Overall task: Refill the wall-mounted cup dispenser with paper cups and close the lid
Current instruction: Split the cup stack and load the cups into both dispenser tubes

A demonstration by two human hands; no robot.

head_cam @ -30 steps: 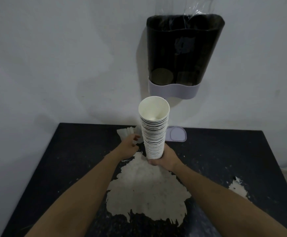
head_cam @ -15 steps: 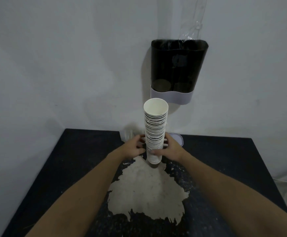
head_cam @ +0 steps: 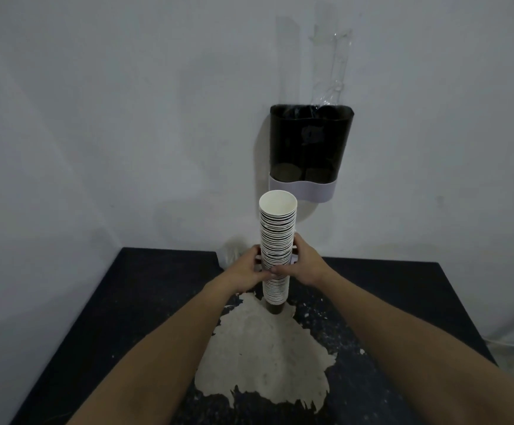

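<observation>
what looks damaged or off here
The table has a large pale patch where its dark surface has peeled away, with ragged edges and flecks nearby. A clear plastic sleeve sticks up out of the open dispenser.

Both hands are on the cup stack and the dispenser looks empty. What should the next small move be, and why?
Probably lift the cup stack straight up toward the open top of the dispenser. The left hand and right hand both grip it mid-height, it stands upright on the table below the dispenser, and the dark tubes look empty.
</observation>
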